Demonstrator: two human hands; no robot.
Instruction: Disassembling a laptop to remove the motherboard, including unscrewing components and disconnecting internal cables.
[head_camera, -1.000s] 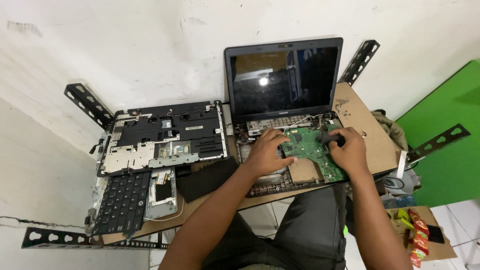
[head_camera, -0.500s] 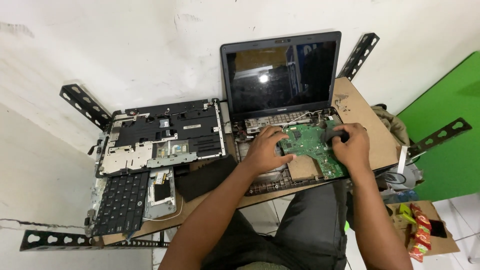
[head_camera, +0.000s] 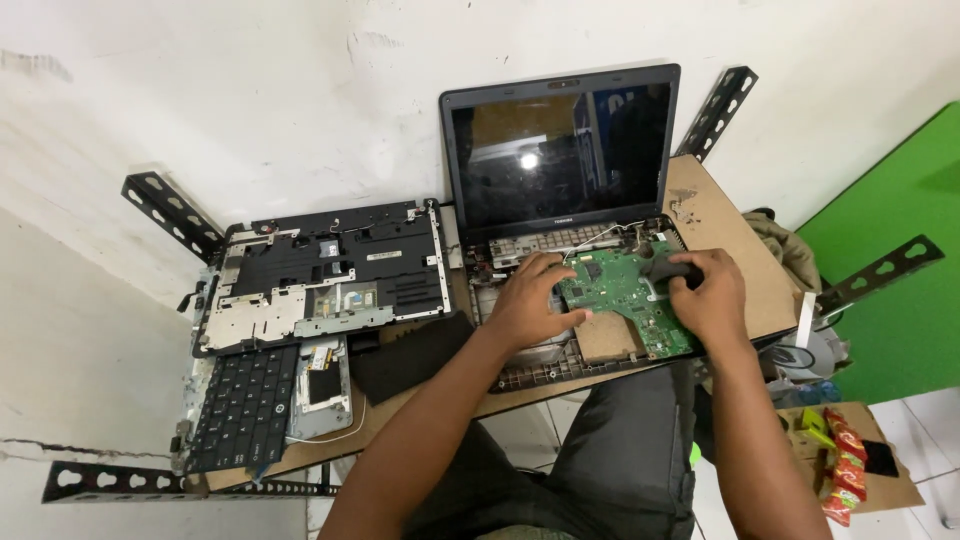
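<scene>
Green circuit board (head_camera: 620, 295) lies between a person's two hands in the opened base of a dismantled laptop (head_camera: 560, 350). The left hand (head_camera: 530, 300) rests flat, fingers spread, steadying the board's near edge; the right hand (head_camera: 708, 295) is closed around a dark-handled tool (head_camera: 665, 268), likely a screwdriver, at the board's far corner. Keeping the tool upright while the flat hand stops the board shifting looks the sound way. Left of the left hand lie a removed keyboard (head_camera: 240, 405) and top cover (head_camera: 330, 275) on the tabletop (head_camera: 715, 215); beyond the hands, the dark screen (head_camera: 555, 150).

left hand (head_camera: 528, 300) flat, fingers spread, right hand (head_camera: 708, 296) curled shut
</scene>
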